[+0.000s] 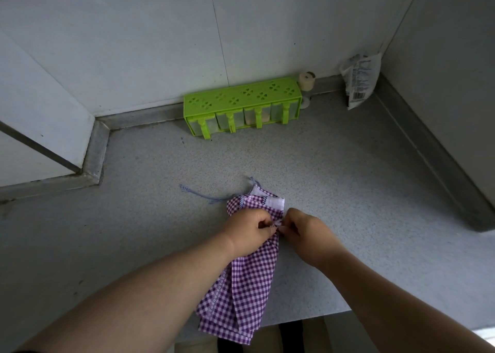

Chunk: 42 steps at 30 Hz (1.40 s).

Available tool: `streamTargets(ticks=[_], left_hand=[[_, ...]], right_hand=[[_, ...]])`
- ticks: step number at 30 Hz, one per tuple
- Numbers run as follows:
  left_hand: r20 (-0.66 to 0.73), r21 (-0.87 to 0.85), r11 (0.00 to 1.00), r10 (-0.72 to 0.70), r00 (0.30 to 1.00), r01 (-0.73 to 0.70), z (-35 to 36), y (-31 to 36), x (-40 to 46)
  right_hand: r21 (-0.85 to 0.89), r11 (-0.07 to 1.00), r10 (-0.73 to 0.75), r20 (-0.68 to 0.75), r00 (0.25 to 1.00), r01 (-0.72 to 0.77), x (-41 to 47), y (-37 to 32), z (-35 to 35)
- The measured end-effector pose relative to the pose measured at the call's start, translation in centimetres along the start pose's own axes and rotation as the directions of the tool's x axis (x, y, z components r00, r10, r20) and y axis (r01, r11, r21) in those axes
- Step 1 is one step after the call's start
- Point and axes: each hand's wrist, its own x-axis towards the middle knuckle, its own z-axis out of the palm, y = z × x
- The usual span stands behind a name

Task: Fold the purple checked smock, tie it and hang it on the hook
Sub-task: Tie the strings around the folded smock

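Grey speckled counter [334, 181], low grey ledge along back and right side. Green plastic spice rack [241, 106] against back wall, four see-through boxes in front, flower-shaped holes on top. Small beige jar [306, 80] just beside rack's right end. White plastic bag [360, 80] with barcode leaning in right corner. White wall panels [134, 44] behind.

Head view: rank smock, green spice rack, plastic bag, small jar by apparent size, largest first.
1. Smock, though it lies nearest the camera, which inflates it.
2. Green spice rack.
3. Plastic bag.
4. Small jar, partly hidden behind the rack.
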Motion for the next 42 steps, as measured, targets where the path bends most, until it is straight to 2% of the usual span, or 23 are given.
streamTargets(ticks=[3, 5, 8, 13, 19, 23, 27, 31, 34, 37, 39, 42], left_hand=[[-0.070, 0.181, 0.979, 0.109, 0.992, -0.095, 0.0, 0.1, -0.4], [-0.077, 0.198, 0.977, 0.099, 0.992, -0.082, -0.1, 0.1, -0.4], [-0.045, 0.217, 0.975, 0.060, 0.997, -0.048, -0.4, 0.4, -0.1], [-0.034, 0.175, 0.984, 0.029, 0.999, -0.022, -0.8, 0.7, 0.2], [-0.030, 0.098, 0.995, 0.027, 0.999, -0.024, -0.9, 0.4, 0.3], [-0.026, 0.060, 0.998, 0.023, 0.999, -0.021, -1.4, 0.3, 0.7], [0.054, 0.007, 0.999, -0.037, 0.998, 0.036, -1.6, 0.4, 0.6], [0.079, -0.102, 0.990, -0.089, 0.993, 0.097, -1.6, 0.3, 0.6], [0.067, -0.113, 0.984, -0.129, 0.989, 0.136, -1.7, 0.1, 0.9], [0.071, -0.130, 0.981, -0.139, 0.988, 0.147, -1.8, 0.1, 0.9], [0.077, -0.128, 0.980, -0.144, 0.987, 0.153, -1.8, 0.2, 0.8], [0.081, -0.168, 0.969, -0.168, 0.982, 0.180, -1.6, 0.0, 1.0]], right_hand=[[0.030, 1.000, 0.000, 0.020, 1.000, 0.000, 0.1, -0.9, -0.7], [0.041, 0.999, 0.029, 0.026, 0.999, -0.030, 0.4, -1.7, -0.7], [-0.004, 0.995, 0.099, -0.049, 0.994, -0.099, 0.7, -2.4, 0.4], [0.191, 0.963, 0.230, -0.200, 0.952, -0.192, -0.4, -2.3, 2.5], [0.183, 0.983, 0.029, -0.093, 0.995, -0.011, -0.6, -1.5, 2.8], [0.175, 0.985, -0.001, -0.012, 1.000, 0.004, 0.1, -1.8, 2.2], [0.028, 0.999, -0.031, 0.104, 0.994, 0.028, 0.9, -2.9, 1.6], [0.009, 0.999, 0.051, 0.171, 0.984, -0.054, 1.5, -3.9, 0.8], [0.104, 0.971, 0.203, 0.136, 0.970, -0.217, 1.1, -3.8, 0.5], [0.208, 0.928, 0.289, 0.127, 0.949, -0.310, 0.7, -3.5, 0.3], [0.169, 0.909, 0.360, 0.148, 0.921, -0.382, 0.9, -3.7, -0.1], [0.051, 0.917, 0.378, 0.208, 0.902, -0.396, 1.5, -4.2, -0.4]])
